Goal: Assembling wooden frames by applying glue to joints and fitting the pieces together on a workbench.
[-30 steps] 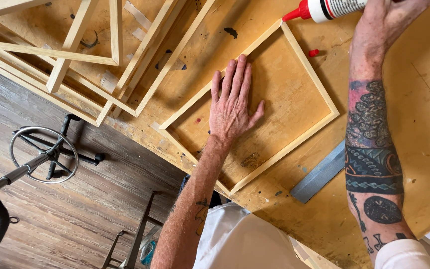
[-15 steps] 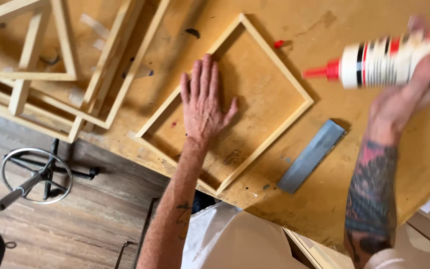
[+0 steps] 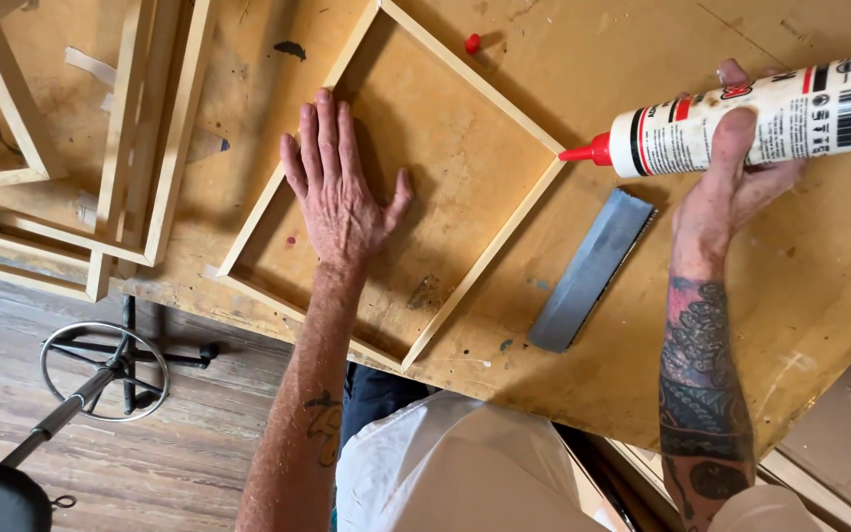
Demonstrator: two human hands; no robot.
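Observation:
A square frame of thin pale wood strips (image 3: 490,251) lies flat on the workbench. My left hand (image 3: 340,192) rests flat inside it, fingers spread, palm down near its left side. My right hand (image 3: 736,182) grips a white glue bottle (image 3: 751,120) lying sideways. The bottle's red nozzle points at the frame's right corner, just touching or almost touching it. A small red cap (image 3: 472,43) lies on the bench beyond the frame.
A grey flat metal bar (image 3: 591,269) lies on the workbench (image 3: 790,296) right of the frame. More wooden frames (image 3: 140,128) are stacked at the far left. A stool base (image 3: 100,372) stands on the wood floor below the bench edge.
My right hand brought the glue bottle down from the far edge to the frame's right corner, nozzle turned toward the wood. My left hand stayed flat inside the frame.

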